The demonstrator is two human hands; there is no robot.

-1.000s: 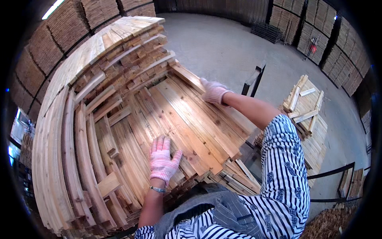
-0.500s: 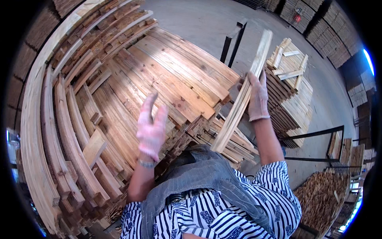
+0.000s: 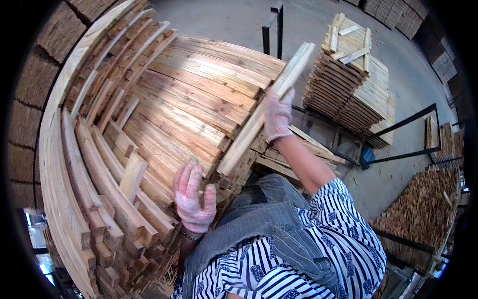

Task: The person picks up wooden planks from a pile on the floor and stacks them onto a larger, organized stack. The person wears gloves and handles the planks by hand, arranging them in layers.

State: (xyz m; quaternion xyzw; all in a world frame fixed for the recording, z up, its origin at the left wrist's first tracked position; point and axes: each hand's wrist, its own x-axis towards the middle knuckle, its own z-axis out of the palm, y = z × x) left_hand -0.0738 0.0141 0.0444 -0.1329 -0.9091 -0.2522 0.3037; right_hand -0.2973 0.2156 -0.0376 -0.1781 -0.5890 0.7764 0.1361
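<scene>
My right hand (image 3: 279, 114), in a pale knit glove, is closed round a long narrow wooden plank (image 3: 244, 145). The plank slants from near my waist up to the far right, along the right ends of a layer of boards (image 3: 199, 94); whether it touches them I cannot tell. My left hand (image 3: 195, 199), gloved in white and pink, holds nothing. Its fingers point away from me, thumb apart, close to the near ends of the boards. Fingers on the far side of the plank are partly hidden.
Curved stacks of timber (image 3: 99, 199) rise on the left. Beyond the plank stands a pile of slatted wood panels (image 3: 338, 74). Black metal posts (image 3: 273, 32) and a black frame (image 3: 406, 122) stand nearby. A heap of short wood pieces (image 3: 418, 199) lies at right.
My right hand has carried the plank left, to the ends of the boards. My left hand has lowered toward me. The view has turned somewhat to the right.
</scene>
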